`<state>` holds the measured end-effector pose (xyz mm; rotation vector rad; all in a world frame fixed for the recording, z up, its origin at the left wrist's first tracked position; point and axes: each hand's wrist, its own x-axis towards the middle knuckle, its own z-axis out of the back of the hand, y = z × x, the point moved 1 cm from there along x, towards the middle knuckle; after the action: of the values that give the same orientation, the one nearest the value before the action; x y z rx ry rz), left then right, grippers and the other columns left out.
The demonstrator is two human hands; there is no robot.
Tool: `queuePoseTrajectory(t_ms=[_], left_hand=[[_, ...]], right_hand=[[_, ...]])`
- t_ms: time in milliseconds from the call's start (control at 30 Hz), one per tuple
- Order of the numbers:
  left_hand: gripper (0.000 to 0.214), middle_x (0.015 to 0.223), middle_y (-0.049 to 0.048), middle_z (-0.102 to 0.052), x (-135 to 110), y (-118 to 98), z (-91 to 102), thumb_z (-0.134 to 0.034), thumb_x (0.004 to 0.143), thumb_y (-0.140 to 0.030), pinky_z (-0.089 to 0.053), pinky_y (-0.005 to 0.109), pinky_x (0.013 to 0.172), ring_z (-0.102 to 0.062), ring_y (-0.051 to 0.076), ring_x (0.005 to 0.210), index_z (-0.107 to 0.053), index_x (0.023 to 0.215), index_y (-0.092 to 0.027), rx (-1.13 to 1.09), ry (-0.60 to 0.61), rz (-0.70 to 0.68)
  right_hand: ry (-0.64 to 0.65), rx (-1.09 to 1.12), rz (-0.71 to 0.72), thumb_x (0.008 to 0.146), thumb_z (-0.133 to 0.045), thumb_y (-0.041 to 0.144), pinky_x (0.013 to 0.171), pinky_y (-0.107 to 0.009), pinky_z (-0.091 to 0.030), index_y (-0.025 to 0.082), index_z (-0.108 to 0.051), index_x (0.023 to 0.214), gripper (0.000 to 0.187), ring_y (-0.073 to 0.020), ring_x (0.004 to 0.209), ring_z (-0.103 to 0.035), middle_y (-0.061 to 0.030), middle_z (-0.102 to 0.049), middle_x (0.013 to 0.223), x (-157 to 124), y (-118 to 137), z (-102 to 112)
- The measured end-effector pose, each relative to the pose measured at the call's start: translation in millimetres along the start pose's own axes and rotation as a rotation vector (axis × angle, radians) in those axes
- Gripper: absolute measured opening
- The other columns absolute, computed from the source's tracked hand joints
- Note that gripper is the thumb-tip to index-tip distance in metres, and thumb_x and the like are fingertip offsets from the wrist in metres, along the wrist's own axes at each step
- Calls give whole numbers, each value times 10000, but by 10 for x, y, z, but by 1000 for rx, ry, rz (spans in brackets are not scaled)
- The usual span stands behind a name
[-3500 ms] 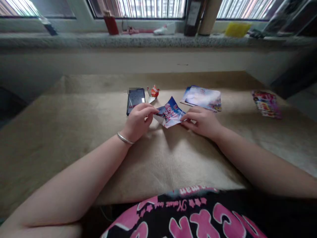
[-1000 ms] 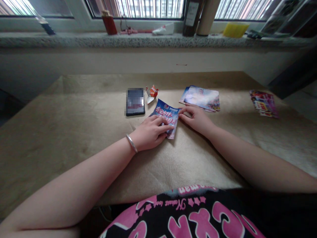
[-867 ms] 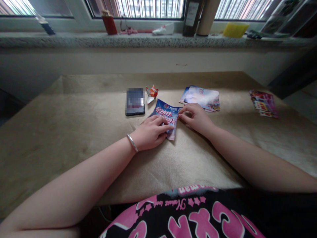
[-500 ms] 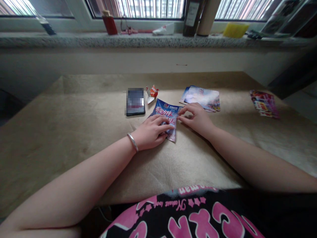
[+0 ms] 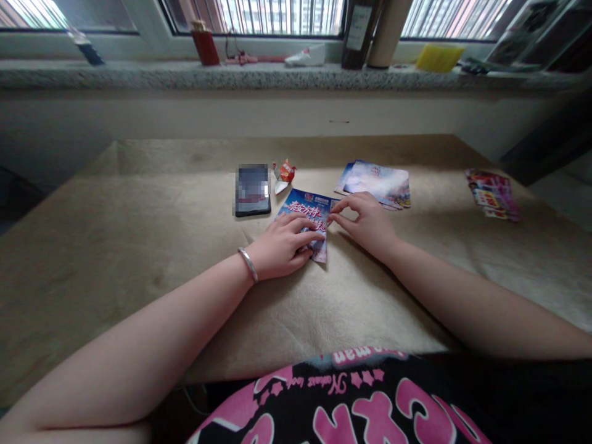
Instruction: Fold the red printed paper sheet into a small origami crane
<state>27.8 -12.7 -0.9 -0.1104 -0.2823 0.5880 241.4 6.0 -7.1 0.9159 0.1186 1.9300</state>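
A blue printed paper leaflet [image 5: 305, 203] with red and white lettering lies on the table in front of me. My left hand [image 5: 284, 246], a silver bangle [image 5: 248, 264] at its wrist, rests flat across the lower left of the leaflet with fingers stretched out. At the sheet's right edge, my right hand [image 5: 367, 219] has thumb and forefinger pinched on the paper. Just behind the leaflet is a small folded orange and white paper figure [image 5: 285, 172]. A dark phone [image 5: 252, 191] lies to its left.
Behind my right hand is a small pile of pale blue printed sheets [image 5: 377, 180]. Pink and red leaflets [image 5: 494, 194] lie near the table's [image 5: 139, 246] right side. A granite sill [image 5: 259, 77] holds a red container [image 5: 205, 44], tall cylinders and a yellow object [image 5: 439, 57].
The right part of the leaflet looks flatter, and its top corner has dropped slightly. My right hand has shifted a little left with the edge; my left hand stays in place.
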Motion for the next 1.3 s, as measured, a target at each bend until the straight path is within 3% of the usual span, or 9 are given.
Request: queuePoseTrajectory(t_ms=[167,500,633,833,1033,1300], left_hand=[[339,1240,86,-517,4,-5,8,-468,856,-276,-313,449,1058,-399,250,1206,-564,1173,-207,-31,21,31],[369,1195,119,-507,-8,18,-2,-522,812,-269,-356,435,1041,-435,247,1163,-518,1163,-156,-88,-19,63],[429,1230,142,-465,-18,34,-25,-549,788,-281,-362,429,1056,-426,259,1197,-478,1183,-132,-108,-66,77],[623,1304,166,-388,-13,60,-53,-585,750,-244,-358,441,1075,-378,278,1259,-335,1311,-142,-135,-218,12],[837,1427,196,-265,-22,88,-65,-627,723,-250,-307,473,1102,-281,309,1341,-167,1416,-154,-131,-268,2],[903,1483,195,-217,-19,71,-35,-642,713,-256,-251,490,1116,-236,315,1370,-119,1441,-148,-70,-252,17]], right_hand=[[-21,25,21,783,-640,313,804,-398,-450,237,-633,748,84,-227,873,-574,-43,-666,818,2,0,7],[-66,-14,200,792,-622,245,788,-356,-458,223,-596,754,51,-200,841,-580,-29,-649,791,-23,94,53],[-99,28,141,762,-643,224,729,-336,-468,225,-566,795,84,-185,785,-580,-17,-626,763,-36,132,42],[-111,254,-73,714,-661,199,679,-298,-484,225,-524,1017,333,-137,695,-574,28,-574,740,-55,177,-12],[-22,304,-146,718,-662,246,634,-284,-459,191,-596,753,92,-129,656,-565,2,-631,707,-43,169,-22],[57,317,-44,771,-610,259,603,-263,-456,187,-554,660,144,-141,728,-553,-34,-614,769,-47,209,40]])
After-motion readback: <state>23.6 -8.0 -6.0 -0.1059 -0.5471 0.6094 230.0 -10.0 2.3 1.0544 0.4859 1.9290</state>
